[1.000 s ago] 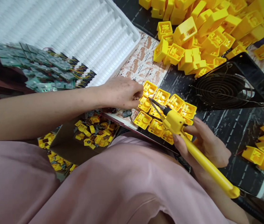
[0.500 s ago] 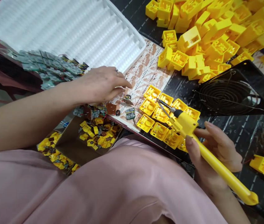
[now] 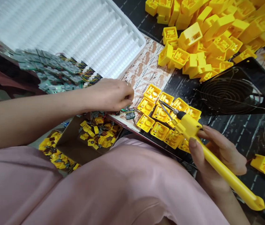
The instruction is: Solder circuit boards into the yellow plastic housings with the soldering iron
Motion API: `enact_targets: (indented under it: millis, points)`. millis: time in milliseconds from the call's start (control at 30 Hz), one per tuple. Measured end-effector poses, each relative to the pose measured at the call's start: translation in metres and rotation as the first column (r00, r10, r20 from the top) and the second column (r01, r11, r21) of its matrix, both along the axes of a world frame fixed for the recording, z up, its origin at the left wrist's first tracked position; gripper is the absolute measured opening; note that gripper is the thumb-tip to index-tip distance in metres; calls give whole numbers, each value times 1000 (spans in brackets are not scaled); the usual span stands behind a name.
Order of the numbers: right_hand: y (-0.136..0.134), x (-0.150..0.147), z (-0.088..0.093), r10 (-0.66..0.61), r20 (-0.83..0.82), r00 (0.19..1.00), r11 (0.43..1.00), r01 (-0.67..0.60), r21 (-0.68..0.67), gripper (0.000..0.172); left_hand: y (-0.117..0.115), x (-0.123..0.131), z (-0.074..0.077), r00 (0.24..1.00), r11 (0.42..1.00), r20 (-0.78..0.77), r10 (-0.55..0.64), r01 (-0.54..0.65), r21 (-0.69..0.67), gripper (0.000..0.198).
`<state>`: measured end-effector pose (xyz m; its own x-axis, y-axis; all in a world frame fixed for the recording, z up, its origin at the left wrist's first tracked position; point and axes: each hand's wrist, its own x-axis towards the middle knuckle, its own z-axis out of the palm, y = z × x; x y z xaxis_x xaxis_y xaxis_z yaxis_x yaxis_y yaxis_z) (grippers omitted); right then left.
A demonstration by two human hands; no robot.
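My right hand [image 3: 233,154] grips a yellow soldering iron [image 3: 226,168] with a thin side tube near its metal tip. The tip hovers over rows of open yellow plastic cases [image 3: 160,131] at the table's edge. My left hand [image 3: 114,93] is left of the cases, its fingers curled down over small parts on the patterned sheet [image 3: 146,70]. Whatever its fingertips pinch is hidden beneath them. Just by those fingertips lies a small green circuit board [image 3: 130,114] with grey components.
Behind my left wrist, wired circuit boards [image 3: 54,70] lie against a white ridged foam tray [image 3: 76,34]. A heap of yellow cases [image 3: 216,37] covers the back right, near a black fan [image 3: 226,90]. Below the edge, a cardboard box [image 3: 72,142] holds small yellow pieces.
My left hand has come down and slightly right, its fingers curling over the small parts that were visible before. The right hand with the soldering iron has shifted slightly right and down.
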<state>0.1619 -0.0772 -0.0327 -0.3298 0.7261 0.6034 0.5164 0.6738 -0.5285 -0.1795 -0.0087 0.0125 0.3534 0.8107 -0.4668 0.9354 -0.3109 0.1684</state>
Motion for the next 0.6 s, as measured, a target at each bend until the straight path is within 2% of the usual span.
enact_targets:
  millis: [100, 167, 233, 333, 433, 533, 600]
  points:
    - [3, 2, -4, -15, -50, 999, 999, 16, 34, 76, -3, -14, -1, 990, 993, 101, 94, -100, 54, 36]
    - [2, 0, -2, -27, -41, 999, 999, 28, 16, 76, -3, -19, -2, 993, 998, 94, 69, -70, 2, 35]
    - [1, -2, 2, -36, -40, 999, 999, 36, 15, 73, -5, -19, -2, 1000, 998, 15, 21, -20, -52, 31]
    - [1, -6, 7, -44, -35, 998, 999, 44, -1, 69, -11, -14, -1, 989, 999, -144, -34, 29, -37, 29]
    - [3, -7, 7, -26, -38, 999, 998, 28, 48, 69, -16, -4, 2, 974, 998, -220, -62, 67, 14, 36]
    - [4, -8, 5, -36, -37, 999, 996, 39, 78, 70, -14, 7, 3, 980, 994, -196, -20, 40, 101, 41]
    - [2, -8, 5, -49, -35, 998, 998, 51, 47, 66, -9, 14, -1, 993, 989, -115, -15, 32, 145, 40]
